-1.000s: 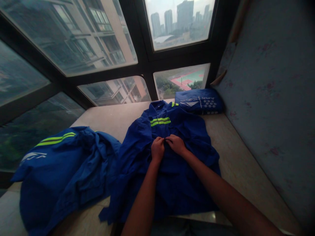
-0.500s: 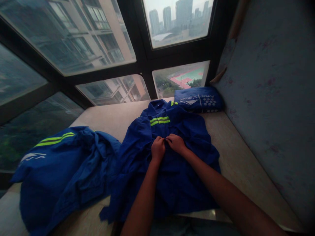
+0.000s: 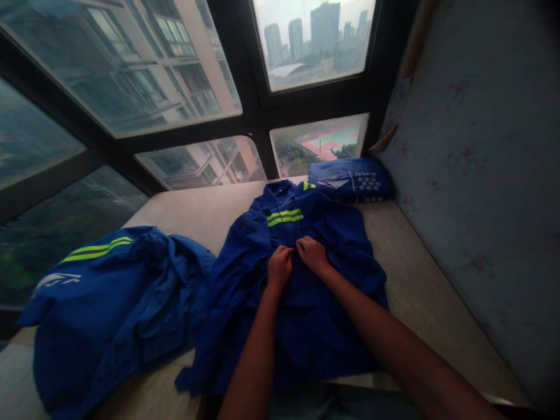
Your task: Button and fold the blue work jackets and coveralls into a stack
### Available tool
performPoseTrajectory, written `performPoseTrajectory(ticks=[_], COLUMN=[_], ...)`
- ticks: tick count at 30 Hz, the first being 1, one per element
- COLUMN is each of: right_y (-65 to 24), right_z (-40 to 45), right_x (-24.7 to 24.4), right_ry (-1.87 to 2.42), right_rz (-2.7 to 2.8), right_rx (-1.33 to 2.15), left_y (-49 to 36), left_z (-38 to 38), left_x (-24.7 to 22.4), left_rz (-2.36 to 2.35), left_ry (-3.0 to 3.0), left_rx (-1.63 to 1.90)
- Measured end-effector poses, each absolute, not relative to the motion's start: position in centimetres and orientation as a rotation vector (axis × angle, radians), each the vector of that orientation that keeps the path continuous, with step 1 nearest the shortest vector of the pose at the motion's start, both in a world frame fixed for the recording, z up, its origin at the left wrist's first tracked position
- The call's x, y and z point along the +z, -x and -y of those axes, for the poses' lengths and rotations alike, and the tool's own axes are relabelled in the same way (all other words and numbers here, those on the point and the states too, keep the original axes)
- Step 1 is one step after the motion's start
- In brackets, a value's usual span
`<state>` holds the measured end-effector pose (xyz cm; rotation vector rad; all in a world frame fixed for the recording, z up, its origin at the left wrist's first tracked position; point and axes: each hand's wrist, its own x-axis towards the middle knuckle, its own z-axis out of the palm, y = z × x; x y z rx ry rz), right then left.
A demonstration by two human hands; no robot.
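Note:
A dark blue work jacket (image 3: 315, 326) with yellow-green reflective stripes across the chest lies spread out, its collar toward the window. Both of my hands pinch its front placket just below the chest stripe. My left hand (image 3: 280, 265) is closed on the cloth at the middle. Close beside it, my right hand (image 3: 311, 254) also grips the front edge with bent fingers. Whether a button or snap sits between the fingertips is too small to make out.
Another blue jacket (image 3: 105, 315) with similar stripes and a white logo lies crumpled on the left. A folded blue bundle with white print (image 3: 371, 181) rests in the far right corner. The pale ledge (image 3: 196, 207) meets dark-framed windows and a patterned wall (image 3: 472, 192).
My fingertips have drawn slightly apart at the jacket front, and the right hand has shifted a little upward. The jackets and bundle lie as before.

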<state>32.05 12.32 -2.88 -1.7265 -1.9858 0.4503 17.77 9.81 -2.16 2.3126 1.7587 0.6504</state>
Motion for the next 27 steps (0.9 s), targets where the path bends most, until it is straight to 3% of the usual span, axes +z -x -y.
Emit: performPoseTrajectory(ticks=[9, 16, 21, 27], right_y=[-39.7, -34.1, -30.0, -31.1], right_z=[-12.7, -12.5, -15.1, -17.2], right_x=[-0.5, 3.3, 1.7, -2.2], right_ry=[1.798, 1.530, 1.550, 1.605], right_rz=[1.775, 2.057, 2.100, 2.058], right_rx=[0.286, 0.050, 0.184, 0.343], left_y=[-9.8, -15.6, -18.5, -18.0], left_z=[-6.3, -8.3, -13.9, -15.7], left_x=[2.9, 5.8, 2.8, -1.8], left_rz=[-2.232, -2.105, -1.970, -1.957], left_ry=[-2.224, -2.432, -2.342, -2.268], left_rx=[0.493, 0.554, 0.585, 0.632])
